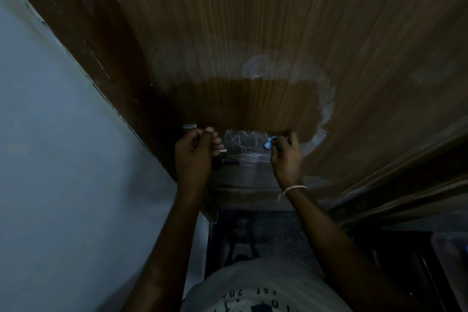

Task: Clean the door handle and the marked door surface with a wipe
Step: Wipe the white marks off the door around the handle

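The brown wooden door (253, 20) fills the upper view, with a whitish smeared ring (326, 99) around a darker patch (253, 101). Metal handle parts (190, 126) sit at the door's left edge, right by my left hand (195, 152). That hand's fingers are curled and pinch the left end of a pale, white-streaked sheet (244, 144). My right hand (286, 154) pinches the sheet's right end at a small blue tab (269, 142). The sheet spans between both hands, close against the door. In the dim light I cannot tell if it is a wipe or a wrapper.
A pale blue-grey wall (63, 159) runs along the left, meeting the dark door frame (114, 78). Dark floor (266, 235) lies below the door. Dark furniture (417, 261) stands at the lower right. A thin bracelet (293, 188) circles my right wrist.
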`<move>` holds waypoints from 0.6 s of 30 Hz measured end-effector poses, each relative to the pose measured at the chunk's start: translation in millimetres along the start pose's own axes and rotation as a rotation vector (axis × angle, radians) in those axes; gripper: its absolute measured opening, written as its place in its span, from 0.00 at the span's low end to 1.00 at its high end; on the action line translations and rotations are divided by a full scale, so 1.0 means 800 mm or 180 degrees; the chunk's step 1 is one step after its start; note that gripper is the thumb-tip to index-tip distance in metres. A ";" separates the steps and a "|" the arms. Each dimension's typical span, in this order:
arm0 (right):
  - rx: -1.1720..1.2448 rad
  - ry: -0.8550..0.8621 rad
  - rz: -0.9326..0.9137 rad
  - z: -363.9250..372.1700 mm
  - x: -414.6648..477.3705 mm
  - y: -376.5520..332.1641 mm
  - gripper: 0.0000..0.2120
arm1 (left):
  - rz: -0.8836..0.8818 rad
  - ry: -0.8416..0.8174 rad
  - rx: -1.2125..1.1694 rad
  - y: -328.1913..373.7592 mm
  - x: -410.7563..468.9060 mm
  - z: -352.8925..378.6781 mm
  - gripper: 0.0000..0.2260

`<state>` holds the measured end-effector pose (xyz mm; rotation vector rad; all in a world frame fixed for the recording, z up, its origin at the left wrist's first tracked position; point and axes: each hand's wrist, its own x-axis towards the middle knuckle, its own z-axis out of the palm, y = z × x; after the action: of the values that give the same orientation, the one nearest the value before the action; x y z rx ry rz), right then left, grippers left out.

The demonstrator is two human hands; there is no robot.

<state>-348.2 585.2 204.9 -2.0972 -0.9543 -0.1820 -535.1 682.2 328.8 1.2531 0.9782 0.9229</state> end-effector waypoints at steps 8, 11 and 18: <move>0.0239 0.0071 -0.0252 0.017 0.012 -0.023 0.04 | 0.0009 0.0138 -0.0006 0.002 0.003 -0.014 0.10; 0.0080 -0.0087 -0.0026 0.020 -0.003 -0.006 0.04 | 0.0043 0.0093 -0.0019 0.004 0.001 -0.016 0.09; 0.0276 0.0092 -0.0392 0.026 0.007 -0.043 0.03 | 0.0067 0.0168 0.0036 0.006 0.002 -0.024 0.08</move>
<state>-371.3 616.9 214.6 -1.9531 -1.0563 -0.2293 -552.7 690.4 332.4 1.2562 1.0146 0.9721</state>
